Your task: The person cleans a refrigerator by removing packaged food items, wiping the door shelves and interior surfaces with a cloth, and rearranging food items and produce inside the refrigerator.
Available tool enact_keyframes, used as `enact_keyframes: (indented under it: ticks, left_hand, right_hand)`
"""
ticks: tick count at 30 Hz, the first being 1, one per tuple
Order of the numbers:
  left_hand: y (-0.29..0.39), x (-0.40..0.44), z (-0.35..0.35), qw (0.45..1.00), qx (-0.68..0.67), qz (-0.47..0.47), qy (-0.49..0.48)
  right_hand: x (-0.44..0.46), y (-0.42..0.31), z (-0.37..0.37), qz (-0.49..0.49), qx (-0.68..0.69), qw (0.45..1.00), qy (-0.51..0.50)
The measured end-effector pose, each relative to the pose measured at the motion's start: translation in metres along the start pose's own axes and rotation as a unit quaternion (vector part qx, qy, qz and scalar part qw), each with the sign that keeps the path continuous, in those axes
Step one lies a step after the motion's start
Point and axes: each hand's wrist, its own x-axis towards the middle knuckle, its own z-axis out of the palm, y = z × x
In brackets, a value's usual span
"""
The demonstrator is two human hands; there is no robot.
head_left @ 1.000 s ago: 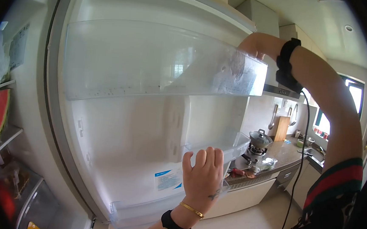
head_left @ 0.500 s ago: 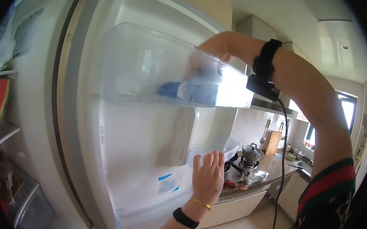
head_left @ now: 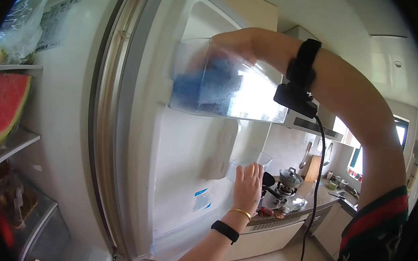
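Note:
My right hand [head_left: 232, 47] reaches over the rim into the clear upper door bin [head_left: 264, 103] of a fridge. Through the cloudy plastic I see it holding a blue cloth [head_left: 212, 84] against the inside of the bin, toward its left end. My left hand [head_left: 248, 184] is lower down, fingers curled over the edge of a small clear door bin [head_left: 265, 159]; the thumb side faces the fridge door [head_left: 193, 153]. A black strap with a device and cable sits on my right forearm.
At left, fridge shelves hold a cut watermelon [head_left: 2, 106] and a plastic bag [head_left: 25, 20]. Beyond the door are a lidded pot [head_left: 290, 177] on the stove, a dark pan [head_left: 268, 180], a cutting board [head_left: 313, 168] and a sink [head_left: 347, 192].
My right hand and the blue cloth have moved left inside the upper bin. The door appears narrower and further right, and more of the fridge interior shows. My left hand stays on the small bin.

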Motion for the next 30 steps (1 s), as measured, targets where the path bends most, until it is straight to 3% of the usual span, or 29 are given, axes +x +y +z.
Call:
enact_keyframes:
  ticks: [2,5,7,8,10,13,17,30]
  left_hand:
    - [0.000,-0.001,0.008,1.000,-0.012,0.001,0.015]
    - [-0.007,-0.001,0.022,0.999,-0.011,0.008,0.033]
    - [-0.008,0.000,0.024,0.999,-0.009,0.007,0.032]
    - [-0.010,0.002,0.026,1.000,-0.002,0.008,0.027]
    - [-0.015,0.004,0.030,1.000,0.015,0.014,0.017]
    - [-0.015,0.003,0.035,1.000,0.027,0.011,0.008]
    - [-0.014,0.004,0.035,1.000,0.018,0.007,0.013]
    - [-0.017,0.005,0.041,0.998,0.058,0.014,-0.037]
  right_hand:
    - [0.012,0.012,-0.012,-0.094,-0.197,0.976,-0.014]
    - [0.025,0.023,-0.017,-0.319,-0.361,0.876,-0.024]
    - [0.023,0.024,-0.012,-0.265,-0.308,0.913,-0.036]
    - [0.024,0.021,-0.013,-0.121,-0.221,0.966,-0.048]
    - [0.019,0.014,-0.008,-0.032,-0.143,0.988,-0.038]
    - [0.013,0.023,-0.006,-0.230,-0.202,0.952,-0.006]
    - [0.010,0.022,-0.006,-0.133,-0.134,0.982,0.019]
    - [-0.004,0.025,-0.020,-0.078,-0.097,0.988,0.092]
